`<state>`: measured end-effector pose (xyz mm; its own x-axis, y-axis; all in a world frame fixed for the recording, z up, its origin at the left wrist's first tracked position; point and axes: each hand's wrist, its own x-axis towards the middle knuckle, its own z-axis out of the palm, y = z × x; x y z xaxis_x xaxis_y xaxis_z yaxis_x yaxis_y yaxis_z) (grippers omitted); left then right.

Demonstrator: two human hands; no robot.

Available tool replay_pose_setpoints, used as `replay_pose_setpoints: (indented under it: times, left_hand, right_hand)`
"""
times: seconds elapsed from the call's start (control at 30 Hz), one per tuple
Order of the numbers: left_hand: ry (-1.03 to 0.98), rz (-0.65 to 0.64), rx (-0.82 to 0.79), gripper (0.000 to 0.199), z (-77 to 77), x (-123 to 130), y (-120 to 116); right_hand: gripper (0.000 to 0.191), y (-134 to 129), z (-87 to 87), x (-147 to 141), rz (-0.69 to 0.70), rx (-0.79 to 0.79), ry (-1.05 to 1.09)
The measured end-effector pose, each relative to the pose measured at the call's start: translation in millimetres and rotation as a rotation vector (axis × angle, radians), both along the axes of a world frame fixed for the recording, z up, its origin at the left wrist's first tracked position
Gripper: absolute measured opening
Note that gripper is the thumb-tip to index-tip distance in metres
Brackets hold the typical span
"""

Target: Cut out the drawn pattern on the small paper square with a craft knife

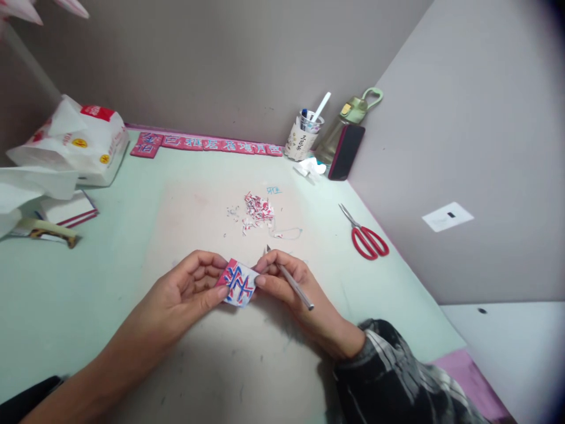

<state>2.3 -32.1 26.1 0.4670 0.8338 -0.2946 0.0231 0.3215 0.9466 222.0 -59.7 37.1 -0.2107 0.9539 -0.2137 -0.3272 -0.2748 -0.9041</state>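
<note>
Both hands meet low over the pale green table [66, 294], holding a small paper square [238, 284] between them, just above the tabletop. The square is white with pink edges and carries a cut or drawn character in blue and red strokes; the character cannot be read with certainty. The left hand [189, 288] pinches the square's left edge between thumb and forefinger, the other fingers curled loosely beneath. The right hand [286, 282] pinches the right edge with thumb and fingertips pressed together, and the same hand also grips a slim silver craft knife [293, 284], which lies across the fingers with its pointed tip up and away from the person.

Just beyond the hands lies a small heap of paper scraps [256, 213] in pink, white and blue, with one scrap of blue writing beside it, too small to read. A pair of red-handled scissors [366, 235] lies to the right, well apart from the hands. Along the back wall runs a row of pink paper tiles [207, 143] bearing characters that are blurred. A cup of pens [303, 136] shows dark vertical characters on its label, not legible here. Beside it stand a green-capped bottle [348, 121] and a dark phone [346, 152]. At the far left sits a white tissue pack [83, 141] with red and yellow printing.
</note>
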Motion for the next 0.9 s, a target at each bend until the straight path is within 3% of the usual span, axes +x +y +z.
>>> replay_pose_setpoints:
  times: [0.23,0.57,0.77,0.9]
  left_hand:
    - [0.059,0.009,0.067,0.035,0.3,-1,2]
    - [0.038,-0.103,0.045,0.029,0.1,-2,3]
    - [-0.012,-0.196,0.038,0.025,10.8,-6,4]
    - [0.020,-0.188,0.067,0.024,13.8,-5,3]
  right_hand:
    - [0.029,1,2.2,0,0.006,0.019,-0.030]
    - [0.032,2,1.7,2,0.036,0.036,-0.043]
    - [0.029,-2,7.5,0,0.106,0.037,0.033]
    - [0.031,-3,8.7,-1,0.068,0.059,-0.014]
